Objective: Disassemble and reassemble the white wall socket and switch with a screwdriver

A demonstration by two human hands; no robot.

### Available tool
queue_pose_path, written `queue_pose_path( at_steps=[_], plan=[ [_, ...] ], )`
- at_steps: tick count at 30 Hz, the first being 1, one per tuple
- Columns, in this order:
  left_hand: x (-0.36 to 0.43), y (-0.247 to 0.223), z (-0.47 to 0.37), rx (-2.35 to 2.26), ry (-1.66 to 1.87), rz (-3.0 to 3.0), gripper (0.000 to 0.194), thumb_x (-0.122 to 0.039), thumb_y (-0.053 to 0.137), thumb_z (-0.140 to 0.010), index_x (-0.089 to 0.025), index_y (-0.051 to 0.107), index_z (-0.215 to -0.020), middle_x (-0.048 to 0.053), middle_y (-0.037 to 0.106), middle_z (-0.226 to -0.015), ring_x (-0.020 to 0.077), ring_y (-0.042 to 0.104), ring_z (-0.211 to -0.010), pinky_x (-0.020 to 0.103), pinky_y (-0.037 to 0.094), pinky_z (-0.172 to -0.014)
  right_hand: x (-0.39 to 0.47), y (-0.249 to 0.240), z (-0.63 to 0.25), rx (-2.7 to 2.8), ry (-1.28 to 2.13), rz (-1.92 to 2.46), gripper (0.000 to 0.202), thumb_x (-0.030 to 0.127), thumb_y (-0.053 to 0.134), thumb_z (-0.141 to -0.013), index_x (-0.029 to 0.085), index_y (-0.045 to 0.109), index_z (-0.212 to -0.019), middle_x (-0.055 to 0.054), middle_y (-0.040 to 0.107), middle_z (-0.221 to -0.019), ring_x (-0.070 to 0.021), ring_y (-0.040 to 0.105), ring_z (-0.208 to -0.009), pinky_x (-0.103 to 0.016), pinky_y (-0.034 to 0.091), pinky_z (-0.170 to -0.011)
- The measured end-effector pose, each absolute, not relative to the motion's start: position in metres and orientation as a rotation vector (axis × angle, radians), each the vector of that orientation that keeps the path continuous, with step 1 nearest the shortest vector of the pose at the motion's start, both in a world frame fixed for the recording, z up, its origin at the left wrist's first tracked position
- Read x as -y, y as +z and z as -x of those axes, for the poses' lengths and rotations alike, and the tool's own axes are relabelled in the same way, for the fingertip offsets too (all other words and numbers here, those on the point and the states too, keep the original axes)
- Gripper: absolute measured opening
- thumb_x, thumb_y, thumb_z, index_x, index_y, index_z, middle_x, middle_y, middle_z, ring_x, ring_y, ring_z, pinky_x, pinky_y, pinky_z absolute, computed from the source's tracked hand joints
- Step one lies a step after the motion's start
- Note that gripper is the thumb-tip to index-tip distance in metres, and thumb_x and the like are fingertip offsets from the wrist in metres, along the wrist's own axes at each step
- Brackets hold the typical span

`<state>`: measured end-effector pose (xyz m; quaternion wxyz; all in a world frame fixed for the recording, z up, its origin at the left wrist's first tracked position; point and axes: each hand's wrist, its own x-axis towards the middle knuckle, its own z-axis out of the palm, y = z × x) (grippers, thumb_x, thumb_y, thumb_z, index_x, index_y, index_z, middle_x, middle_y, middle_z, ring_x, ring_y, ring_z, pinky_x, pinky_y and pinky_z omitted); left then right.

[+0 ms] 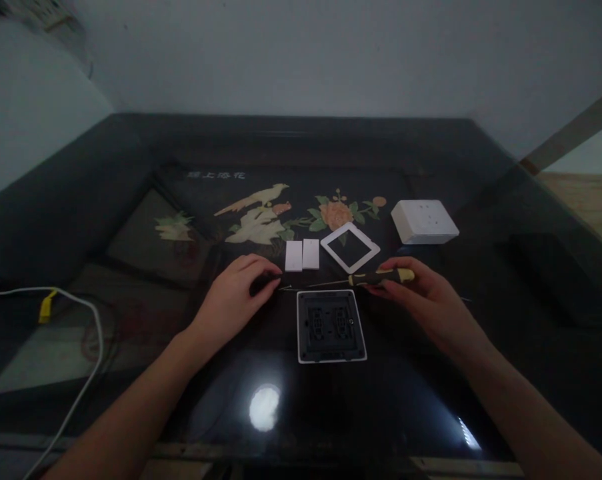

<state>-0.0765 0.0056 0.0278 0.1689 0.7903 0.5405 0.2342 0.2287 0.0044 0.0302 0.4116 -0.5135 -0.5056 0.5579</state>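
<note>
My right hand grips a screwdriver by its black and yellow handle, with the shaft pointing left. Thumb and fingertips of my left hand pinch a thin metal screw, close to the screwdriver's tip. Below them lies a square wall switch base, its dark inside facing up within a white edge. Two white rocker plates rest side by side just behind. A white square frame lies turned like a diamond behind the screwdriver.
A stack of white socket plates stands at the right. The dark glossy table carries a bird-and-flower picture. On the left runs a white cable with a yellow tag. Walls border the table's back and left.
</note>
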Motion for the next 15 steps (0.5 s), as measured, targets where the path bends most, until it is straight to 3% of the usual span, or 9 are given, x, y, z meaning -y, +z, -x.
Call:
queue_pose_path(
  at_steps=[3,9,15],
  plan=[
    [-0.002,0.022,0.070,-1.487,0.591,-2.275,0.012,-0.018,0.062,-0.089,-0.018,0.066,-0.101,0.005,0.068,-0.101,0.0224,0.064,-0.097,0.039,0.053,-0.087,-0.005,0.024,-0.227,1.442,1.214,1.394,0.030,0.036,0.076,-0.078,0.022,0.066,-0.102,-0.004,0.074,-0.095,-0.0202,0.072,-0.084,-0.037,0.061,-0.079],
    [0.001,0.013,0.063,-1.504,0.517,-2.385,0.014,-0.013,0.065,-0.088,-0.017,0.065,-0.102,0.006,0.069,-0.101,0.0247,0.064,-0.095,0.041,0.052,-0.084,-0.003,0.013,-0.218,1.897,0.711,1.398,0.016,0.022,0.068,-0.084,0.020,0.068,-0.099,-0.005,0.074,-0.097,-0.0218,0.070,-0.088,-0.040,0.057,-0.081],
    [0.001,0.011,0.066,-1.501,0.475,-2.484,0.005,-0.015,0.064,-0.089,-0.017,0.065,-0.093,0.005,0.069,-0.094,0.0237,0.064,-0.088,0.038,0.051,-0.076,-0.003,0.005,-0.213,2.044,0.580,1.305,0.014,0.015,0.065,-0.086,0.021,0.067,-0.098,-0.007,0.073,-0.098,-0.0234,0.067,-0.093,-0.042,0.056,-0.082]
  ],
)
